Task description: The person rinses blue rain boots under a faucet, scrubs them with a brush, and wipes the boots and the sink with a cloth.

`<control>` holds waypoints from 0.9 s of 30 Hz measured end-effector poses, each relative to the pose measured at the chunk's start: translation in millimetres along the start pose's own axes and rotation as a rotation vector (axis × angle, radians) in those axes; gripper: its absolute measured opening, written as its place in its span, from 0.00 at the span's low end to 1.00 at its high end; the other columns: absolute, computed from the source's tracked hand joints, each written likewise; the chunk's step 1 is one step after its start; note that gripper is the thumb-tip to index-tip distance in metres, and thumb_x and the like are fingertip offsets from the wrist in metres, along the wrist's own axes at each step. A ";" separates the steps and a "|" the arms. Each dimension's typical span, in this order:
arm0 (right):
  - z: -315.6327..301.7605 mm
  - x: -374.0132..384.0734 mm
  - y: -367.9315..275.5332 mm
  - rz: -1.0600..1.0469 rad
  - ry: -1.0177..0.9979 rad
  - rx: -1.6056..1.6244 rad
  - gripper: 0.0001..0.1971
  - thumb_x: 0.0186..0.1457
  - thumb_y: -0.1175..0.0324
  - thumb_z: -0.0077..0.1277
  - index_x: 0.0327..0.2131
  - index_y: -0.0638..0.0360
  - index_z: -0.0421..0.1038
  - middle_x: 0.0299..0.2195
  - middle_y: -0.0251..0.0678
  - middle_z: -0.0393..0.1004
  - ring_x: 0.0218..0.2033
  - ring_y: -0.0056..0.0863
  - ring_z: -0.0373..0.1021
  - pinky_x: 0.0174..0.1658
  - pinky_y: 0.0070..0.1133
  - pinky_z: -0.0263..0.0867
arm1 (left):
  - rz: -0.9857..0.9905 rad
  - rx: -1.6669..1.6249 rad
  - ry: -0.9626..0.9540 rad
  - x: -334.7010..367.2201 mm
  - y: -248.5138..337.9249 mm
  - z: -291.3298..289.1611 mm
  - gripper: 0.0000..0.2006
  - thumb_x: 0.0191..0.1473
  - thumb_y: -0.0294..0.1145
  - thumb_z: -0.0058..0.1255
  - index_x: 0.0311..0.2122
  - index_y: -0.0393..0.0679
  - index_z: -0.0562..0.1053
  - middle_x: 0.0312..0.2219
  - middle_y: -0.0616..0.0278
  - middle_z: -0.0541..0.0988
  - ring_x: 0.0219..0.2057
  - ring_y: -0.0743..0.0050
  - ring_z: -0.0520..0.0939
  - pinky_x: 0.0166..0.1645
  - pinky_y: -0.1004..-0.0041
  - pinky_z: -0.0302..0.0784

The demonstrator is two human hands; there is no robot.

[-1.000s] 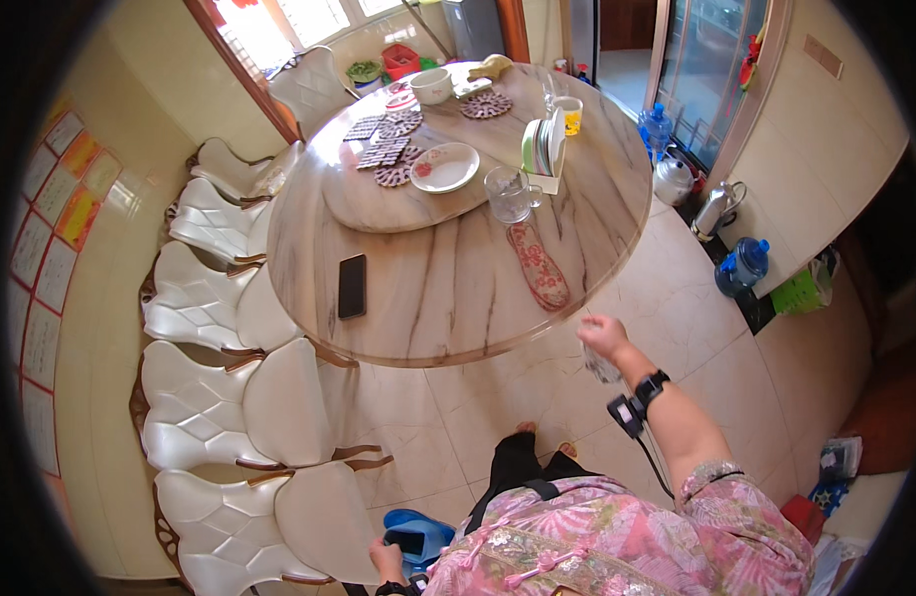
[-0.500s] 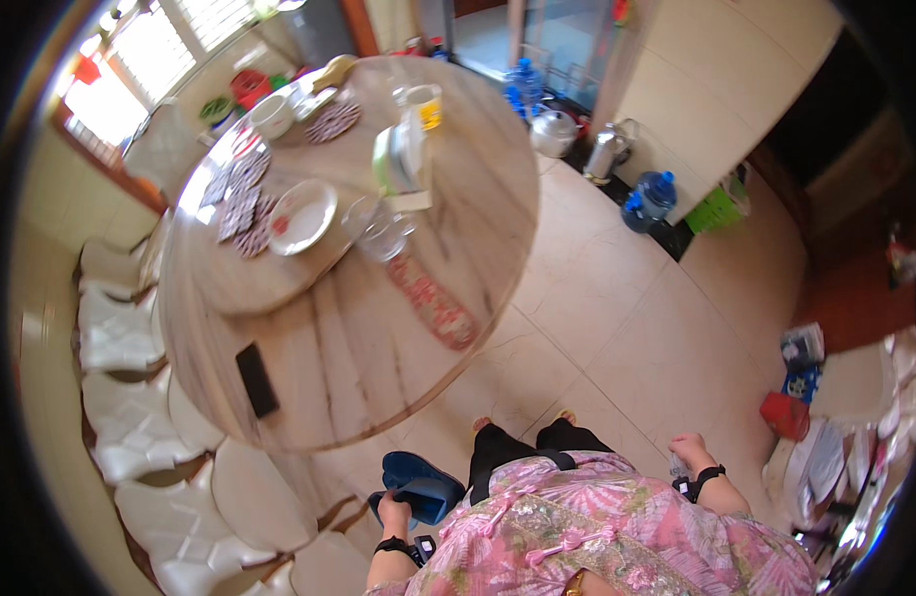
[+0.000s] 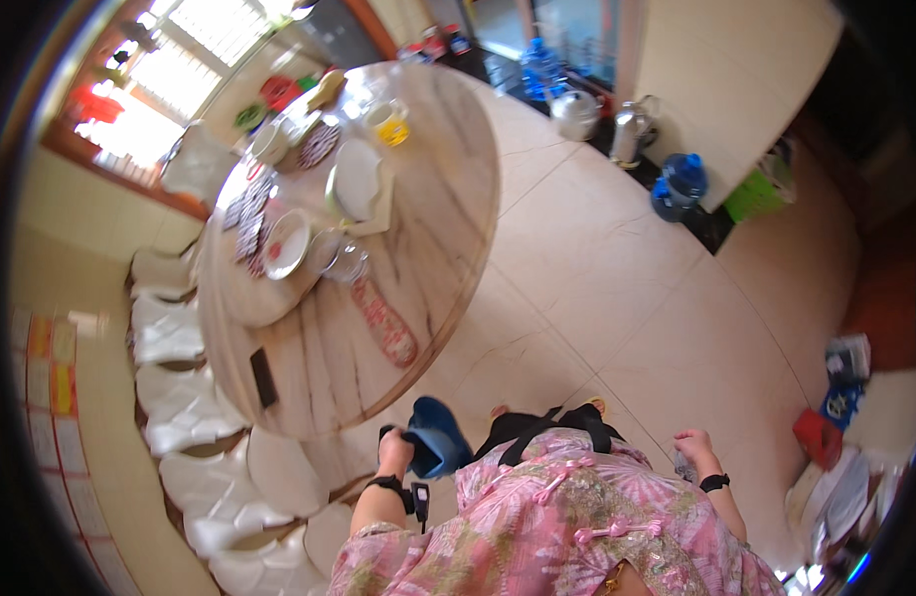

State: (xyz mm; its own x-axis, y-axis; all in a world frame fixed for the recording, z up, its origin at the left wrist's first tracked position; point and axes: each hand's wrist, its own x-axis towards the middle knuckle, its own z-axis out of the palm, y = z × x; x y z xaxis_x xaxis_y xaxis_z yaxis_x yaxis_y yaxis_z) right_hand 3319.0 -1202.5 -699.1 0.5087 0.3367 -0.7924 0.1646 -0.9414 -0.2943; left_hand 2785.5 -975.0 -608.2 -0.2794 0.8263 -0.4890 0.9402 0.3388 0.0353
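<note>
At the lower middle, my left hand (image 3: 395, 454) is closed on a pair of blue slippers (image 3: 440, 437), which hang beside my body, clear of the table edge. My fingers partly cover them. On the other side, my right hand (image 3: 691, 447) is curled closed over the floor. A small greyish, see-through thing (image 3: 684, 465) shows just below its fingers, too small to make out. Closest to the slippers is the round marble-patterned table (image 3: 329, 382), with a dark phone (image 3: 264, 377) lying near its front left edge.
On the table are a white plate (image 3: 286, 244), clear glassware (image 3: 341, 256), a red patterned strip (image 3: 384, 323) and a yellow-marked cup (image 3: 388, 127). White chairs (image 3: 185, 407) line the left wall. A blue water bottle (image 3: 681, 186) and metal kettle (image 3: 575, 114) stand by the right wall.
My view has turned and moved, so the table sits further left and the floor on the right shows more. My left hand has lifted the slippers slightly. My right hand stays closed.
</note>
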 end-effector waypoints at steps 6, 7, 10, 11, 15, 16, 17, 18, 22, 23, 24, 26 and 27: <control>-22.0 5.6 -112.1 -0.381 -0.073 -0.291 0.10 0.32 0.64 0.50 0.25 0.50 0.74 0.25 0.39 0.72 0.29 0.32 0.69 0.35 0.22 0.64 | -0.087 -0.263 0.034 -34.0 9.6 15.5 0.16 0.35 0.23 0.42 0.35 0.47 0.71 0.31 0.53 0.74 0.36 0.57 0.73 0.40 0.70 0.68; -20.4 7.5 -134.8 -0.401 -0.099 -0.305 0.11 0.32 0.62 0.51 0.25 0.51 0.73 0.25 0.39 0.72 0.29 0.32 0.69 0.35 0.22 0.64 | -0.088 -0.335 0.045 -33.4 9.1 24.2 0.16 0.35 0.23 0.42 0.34 0.47 0.72 0.31 0.53 0.74 0.35 0.58 0.74 0.40 0.70 0.68; -14.4 -0.4 -209.8 -0.548 -0.209 -0.423 0.15 0.33 0.54 0.51 0.25 0.52 0.73 0.25 0.40 0.72 0.29 0.33 0.69 0.35 0.23 0.64 | -0.109 -0.337 0.068 -41.3 25.9 29.6 0.15 0.35 0.24 0.43 0.33 0.48 0.72 0.30 0.53 0.74 0.34 0.57 0.74 0.38 0.70 0.68; -11.4 -9.5 -238.8 -0.606 -0.253 -0.499 0.16 0.34 0.52 0.51 0.25 0.53 0.73 0.25 0.40 0.72 0.29 0.33 0.69 0.35 0.22 0.64 | -0.129 -0.310 0.076 -44.2 29.0 34.2 0.14 0.35 0.25 0.43 0.33 0.48 0.72 0.30 0.53 0.74 0.33 0.56 0.74 0.38 0.70 0.68; 24.4 -55.8 -349.4 -0.832 -0.475 -0.689 0.22 0.36 0.49 0.49 0.32 0.54 0.71 0.30 0.42 0.71 0.33 0.35 0.68 0.39 0.23 0.62 | -0.154 -0.380 0.085 -49.1 25.6 60.1 0.13 0.36 0.28 0.44 0.32 0.49 0.72 0.27 0.52 0.74 0.33 0.55 0.74 0.37 0.67 0.69; 38.8 -67.6 -370.4 -0.897 -0.491 -0.733 0.24 0.37 0.49 0.49 0.36 0.55 0.69 0.32 0.43 0.71 0.35 0.36 0.67 0.40 0.24 0.62 | -0.165 -0.370 0.082 -52.7 20.5 67.0 0.12 0.36 0.28 0.44 0.32 0.49 0.72 0.27 0.52 0.74 0.33 0.55 0.74 0.37 0.67 0.69; 57.6 -76.5 -383.7 -0.992 -0.456 -0.739 0.26 0.37 0.50 0.48 0.38 0.57 0.67 0.33 0.43 0.70 0.36 0.37 0.66 0.41 0.24 0.61 | -0.176 -0.358 0.078 -58.0 15.0 75.6 0.12 0.36 0.28 0.45 0.31 0.49 0.72 0.27 0.52 0.74 0.33 0.55 0.74 0.36 0.66 0.69; 79.8 -82.6 -394.4 -1.088 -0.422 -0.743 0.28 0.37 0.50 0.48 0.41 0.59 0.65 0.35 0.43 0.70 0.38 0.38 0.66 0.42 0.25 0.61 | -0.222 -0.372 0.074 -63.4 11.2 81.5 0.12 0.36 0.28 0.45 0.31 0.49 0.72 0.27 0.52 0.74 0.33 0.55 0.74 0.36 0.66 0.69; 151.0 -105.5 -437.4 -1.203 -0.306 -0.784 0.29 0.37 0.49 0.49 0.40 0.63 0.64 0.36 0.45 0.68 0.38 0.38 0.66 0.42 0.25 0.60 | -0.305 -0.416 0.077 -88.4 -0.5 105.7 0.13 0.35 0.28 0.44 0.31 0.49 0.72 0.28 0.53 0.74 0.33 0.56 0.74 0.37 0.66 0.69; 159.8 -118.8 -450.2 -1.090 -0.276 -0.874 0.30 0.37 0.48 0.49 0.39 0.63 0.65 0.36 0.45 0.69 0.38 0.38 0.66 0.42 0.25 0.60 | -0.346 -0.427 0.076 -93.8 -3.2 113.2 0.12 0.35 0.27 0.44 0.31 0.49 0.72 0.28 0.54 0.74 0.33 0.56 0.74 0.36 0.66 0.69; 167.5 -128.0 -457.8 -0.974 -0.246 -0.956 0.30 0.36 0.47 0.50 0.38 0.64 0.66 0.36 0.44 0.69 0.38 0.37 0.66 0.41 0.24 0.61 | -0.376 -0.439 0.072 -101.5 -9.7 121.2 0.13 0.35 0.27 0.44 0.31 0.48 0.72 0.28 0.54 0.74 0.33 0.56 0.74 0.36 0.66 0.69; 179.7 -113.4 -459.8 -1.010 -0.242 -1.065 0.30 0.35 0.46 0.51 0.35 0.63 0.67 0.35 0.44 0.69 0.37 0.35 0.66 0.41 0.23 0.61 | -0.426 -0.448 0.058 -112.2 -12.9 129.8 0.13 0.35 0.27 0.44 0.31 0.48 0.72 0.28 0.53 0.74 0.33 0.56 0.74 0.36 0.66 0.69; 184.7 -111.9 -455.2 -1.024 -0.248 -1.158 0.29 0.33 0.46 0.52 0.33 0.63 0.68 0.34 0.43 0.70 0.37 0.34 0.67 0.40 0.23 0.62 | -0.455 -0.440 0.042 -120.2 -14.6 132.6 0.13 0.35 0.27 0.44 0.32 0.48 0.72 0.28 0.53 0.74 0.34 0.56 0.74 0.37 0.66 0.69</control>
State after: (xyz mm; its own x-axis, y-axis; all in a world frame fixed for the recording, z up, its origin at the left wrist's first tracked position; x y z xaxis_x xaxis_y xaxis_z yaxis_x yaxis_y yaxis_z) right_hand 3031.1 -808.1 -575.1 -0.3494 0.7034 -0.6190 0.9350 0.2186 -0.2793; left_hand 2831.2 -1138.9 -665.5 -0.6478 0.5700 -0.5054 0.5598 0.8061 0.1916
